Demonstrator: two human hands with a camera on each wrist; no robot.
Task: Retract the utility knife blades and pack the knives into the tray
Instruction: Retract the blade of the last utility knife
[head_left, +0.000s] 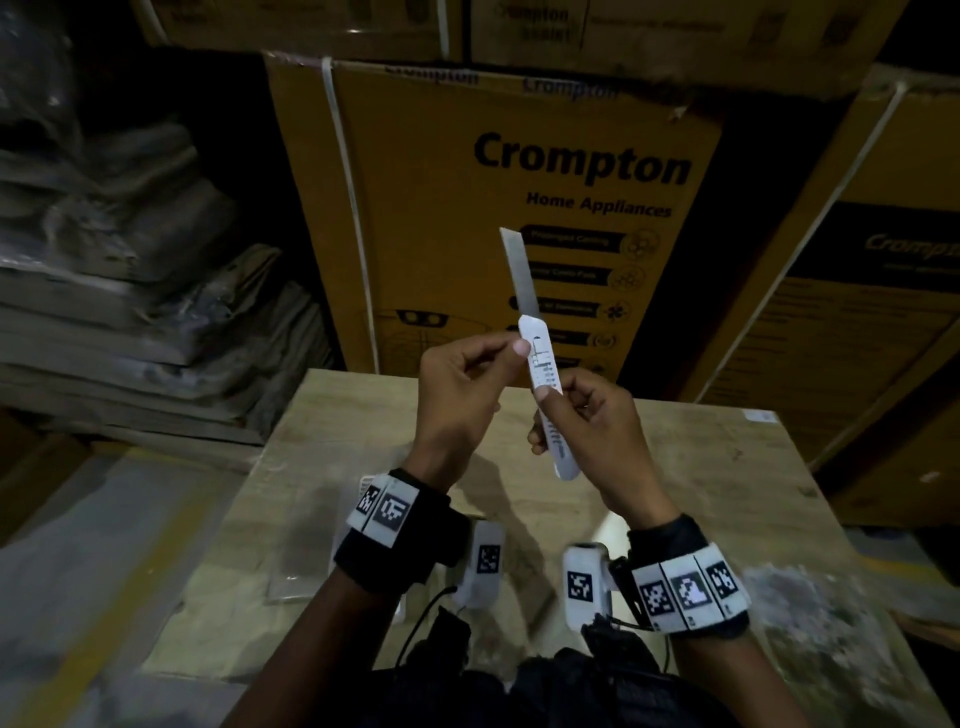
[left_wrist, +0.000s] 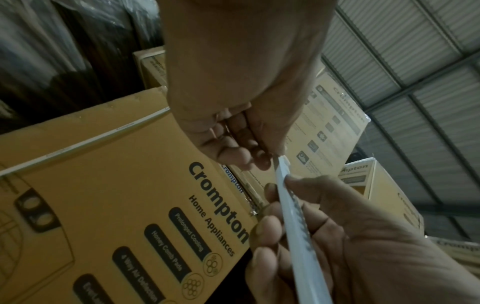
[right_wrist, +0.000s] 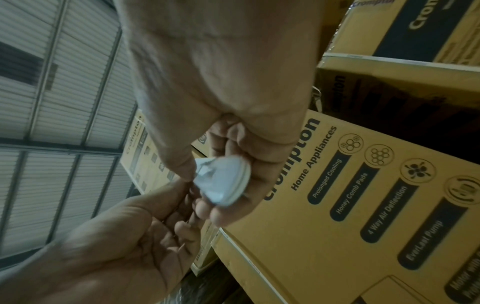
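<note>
I hold a white utility knife upright above the wooden table. Its steel blade sticks out far past the top of the body. My left hand pinches the knife near the slider just below the blade. My right hand grips the lower handle, thumb on the ribbed front. The left wrist view shows the knife edge-on between both hands. Its butt end fills the right wrist view. A corner of a white tray peeks out beside my left wrist; the rest is hidden.
Tall Crompton cardboard boxes stand right behind the table, with more at the right. Wrapped grey bundles are stacked at the left. A clear plastic piece lies near the table's front left edge.
</note>
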